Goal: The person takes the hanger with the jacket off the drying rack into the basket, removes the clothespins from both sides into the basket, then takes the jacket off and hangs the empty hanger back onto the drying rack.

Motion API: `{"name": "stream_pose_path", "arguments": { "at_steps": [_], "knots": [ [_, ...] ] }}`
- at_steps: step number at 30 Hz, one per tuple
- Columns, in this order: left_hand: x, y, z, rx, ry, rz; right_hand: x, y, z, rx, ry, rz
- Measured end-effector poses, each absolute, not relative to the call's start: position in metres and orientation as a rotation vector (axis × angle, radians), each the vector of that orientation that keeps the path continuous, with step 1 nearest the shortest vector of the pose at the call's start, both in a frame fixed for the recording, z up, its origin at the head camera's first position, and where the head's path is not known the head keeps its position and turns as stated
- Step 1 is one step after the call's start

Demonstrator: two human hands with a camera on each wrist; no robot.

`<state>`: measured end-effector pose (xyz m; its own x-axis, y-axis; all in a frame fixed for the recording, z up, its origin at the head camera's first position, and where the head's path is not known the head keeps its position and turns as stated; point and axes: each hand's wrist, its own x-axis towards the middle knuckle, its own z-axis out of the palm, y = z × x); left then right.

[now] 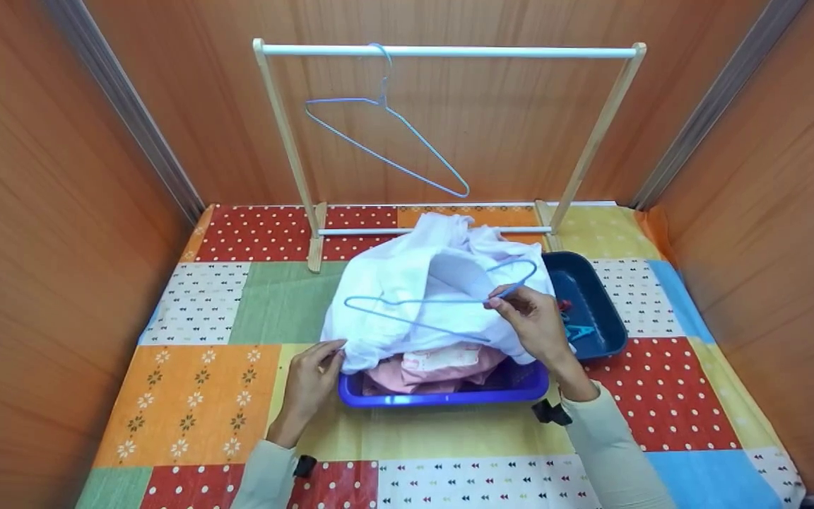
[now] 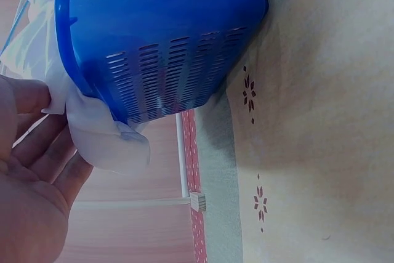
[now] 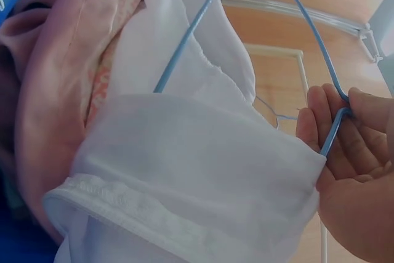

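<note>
A white garment (image 1: 393, 283) lies heaped over a blue basket (image 1: 442, 400). My left hand (image 1: 314, 378) pinches its left edge between thumb and fingers; in the left wrist view the cloth (image 2: 104, 133) hangs over the basket's rim. With my right hand (image 1: 538, 325) I pinch a blue wire hanger (image 1: 442, 302) near its neck, above the garment, its hook pointing away to the right. In the right wrist view, part of the hanger (image 3: 196, 28) passes behind the white cloth (image 3: 197, 133) and is hidden there.
Pink clothing (image 1: 442, 367) shows in the basket under the white garment. A dark tray (image 1: 608, 318) with clothespins (image 1: 579, 332) stands at the right. Behind, a second hanger (image 1: 386, 159) hangs on the rack (image 1: 492, 51). Wooden panels enclose the patchwork tablecloth (image 1: 195, 396).
</note>
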<state>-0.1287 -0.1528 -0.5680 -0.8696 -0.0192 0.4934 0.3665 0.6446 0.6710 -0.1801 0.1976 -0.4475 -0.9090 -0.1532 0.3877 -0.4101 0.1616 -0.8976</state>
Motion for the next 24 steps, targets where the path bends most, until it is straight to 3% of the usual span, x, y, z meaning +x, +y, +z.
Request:
{"name": "stream_pose_path", "arguments": {
  "at_steps": [6,24],
  "knots": [
    [-0.128,-0.153,-0.569,-0.273,-2.395,-1.134,-0.191,0.203,-0.468,0.541,-2.172,1.910],
    [-0.129,-0.153,-0.568,-0.228,-2.445,-1.148,-0.190,0.184,-0.463,0.661,-2.208,1.871]
  ]
}}
